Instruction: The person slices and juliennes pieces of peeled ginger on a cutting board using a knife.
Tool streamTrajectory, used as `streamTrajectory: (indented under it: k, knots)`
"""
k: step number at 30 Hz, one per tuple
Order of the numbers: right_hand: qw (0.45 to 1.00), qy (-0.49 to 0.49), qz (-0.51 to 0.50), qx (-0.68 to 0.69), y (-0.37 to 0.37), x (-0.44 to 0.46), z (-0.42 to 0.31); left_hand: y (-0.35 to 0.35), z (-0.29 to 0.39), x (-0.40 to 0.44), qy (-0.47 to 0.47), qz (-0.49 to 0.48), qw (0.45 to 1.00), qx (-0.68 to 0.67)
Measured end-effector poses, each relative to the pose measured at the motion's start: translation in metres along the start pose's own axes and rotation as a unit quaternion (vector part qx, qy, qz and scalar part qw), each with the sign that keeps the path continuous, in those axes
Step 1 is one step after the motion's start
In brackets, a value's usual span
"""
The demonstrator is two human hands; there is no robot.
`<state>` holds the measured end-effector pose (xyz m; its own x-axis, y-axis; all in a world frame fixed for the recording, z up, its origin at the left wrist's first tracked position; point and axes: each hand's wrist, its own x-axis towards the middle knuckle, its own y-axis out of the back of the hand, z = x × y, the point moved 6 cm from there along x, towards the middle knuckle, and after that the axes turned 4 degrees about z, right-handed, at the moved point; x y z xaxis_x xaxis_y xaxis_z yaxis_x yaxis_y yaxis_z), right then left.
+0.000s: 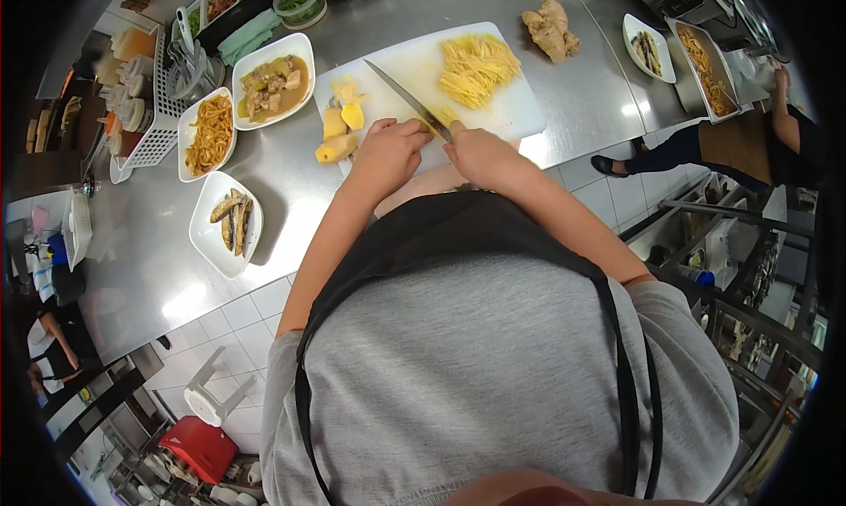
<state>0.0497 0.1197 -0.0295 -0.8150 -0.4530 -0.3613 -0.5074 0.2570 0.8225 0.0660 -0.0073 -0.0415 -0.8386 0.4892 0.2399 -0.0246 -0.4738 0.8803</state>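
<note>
A white cutting board (397, 61) lies on the steel counter. My right hand (485, 156) is closed on the handle of a knife (405, 97), whose blade points up and left across the board. Close to the blade, my left hand (394, 155) has its fingers curled on a small yellow piece; how it grips the piece is partly hidden. Shredded yellow ginger (478, 70) is heaped at the board's upper right. Peeled ginger pieces (337, 146) and some slices (352, 115) rest at the left side of the board.
Left of the board stand a stew dish (307, 53), a noodle dish (185, 145) and a fish dish (201, 219). Unpeeled ginger (551, 30) lies beyond the board's right corner. A metal tray (679, 81) stands farther right, near another person (749, 145).
</note>
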Motion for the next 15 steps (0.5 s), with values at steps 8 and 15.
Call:
streamTrajectory:
  k: [8,15]
  knots:
    - [0.995,-0.063,-0.069,0.041,0.023,-0.007,-0.009,0.0,0.0,-0.001,0.009,-0.018,1.0,-0.006]
    - [0.997,0.009,0.059,0.053,-0.005,0.006,0.005,0.001,0.0,0.0,0.017,-0.019,0.999,-0.02]
